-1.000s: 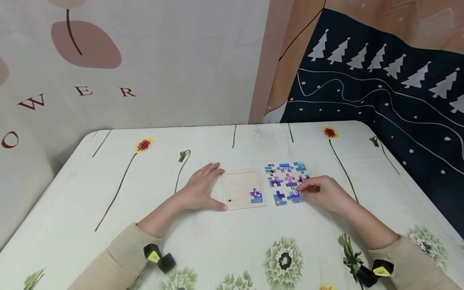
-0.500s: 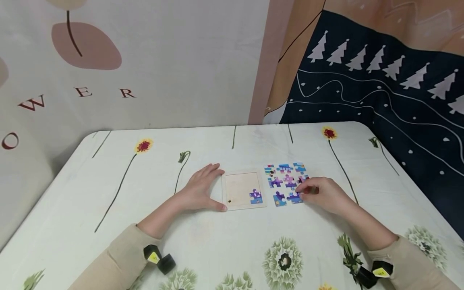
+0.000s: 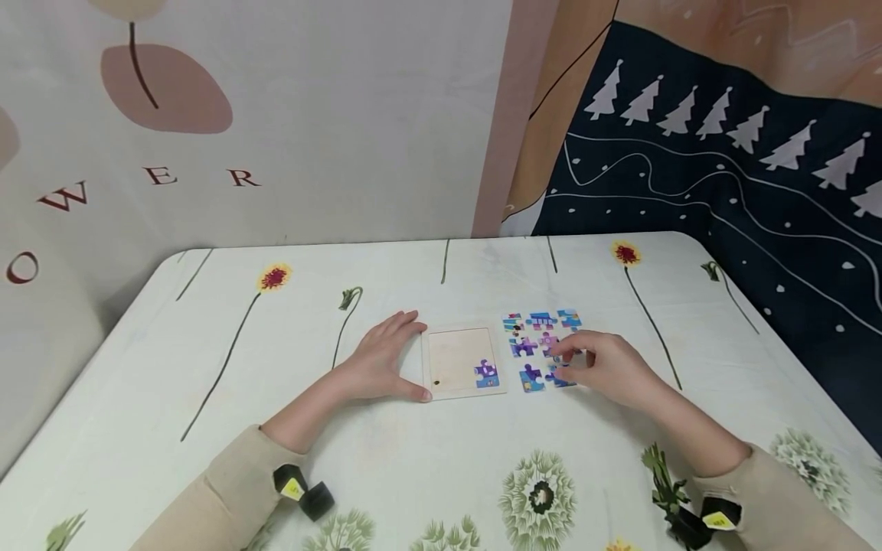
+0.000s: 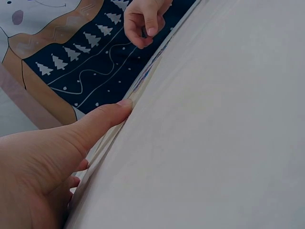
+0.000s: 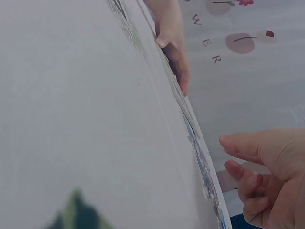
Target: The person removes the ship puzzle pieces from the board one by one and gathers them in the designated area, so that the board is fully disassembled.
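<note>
A square wooden puzzle tray (image 3: 455, 352) lies in the middle of the table. One purple and blue jigsaw piece (image 3: 486, 373) sits in its lower right corner. My left hand (image 3: 382, 356) rests at the tray's left side, thumb and fingers spread, with the thumb (image 4: 112, 113) at the edge in the left wrist view. Right of the tray, loose jigsaw pieces (image 3: 524, 347) lie in rough rows. Over the right-hand ones hovers my right hand (image 3: 609, 369), partly covering them. In the right wrist view its thumb and forefinger (image 5: 233, 168) are apart, with nothing between them.
The tabletop (image 3: 400, 451) has a white cloth printed with flowers. Patterned hangings (image 3: 344, 153) stand behind its far edge, with a dark tree-print cloth (image 3: 689, 176) at the right. Each sleeve carries a black device (image 3: 303, 490) at the wrist.
My right hand has lifted slightly and moved a little left over the loose pieces, and its thumb and forefinger have parted. My left hand and the tray have not moved.
</note>
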### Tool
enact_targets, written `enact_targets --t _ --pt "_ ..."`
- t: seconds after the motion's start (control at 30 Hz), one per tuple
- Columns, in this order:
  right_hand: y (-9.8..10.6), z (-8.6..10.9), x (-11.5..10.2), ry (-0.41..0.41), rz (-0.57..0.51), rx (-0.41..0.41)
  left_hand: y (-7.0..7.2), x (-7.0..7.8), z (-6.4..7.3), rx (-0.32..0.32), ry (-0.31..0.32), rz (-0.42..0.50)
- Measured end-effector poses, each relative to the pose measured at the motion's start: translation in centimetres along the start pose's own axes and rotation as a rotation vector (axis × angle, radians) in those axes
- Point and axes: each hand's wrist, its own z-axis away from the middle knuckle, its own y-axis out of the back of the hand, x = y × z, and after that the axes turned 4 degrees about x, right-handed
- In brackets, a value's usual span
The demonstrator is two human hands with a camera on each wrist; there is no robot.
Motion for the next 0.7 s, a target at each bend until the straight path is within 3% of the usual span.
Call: enact_targets --t 0.7 --pt "-2.3 -2.6 -2.7 0.133 0.012 -0.089 0.0 0.0 0.0 -0.009 -0.003 -0.009"
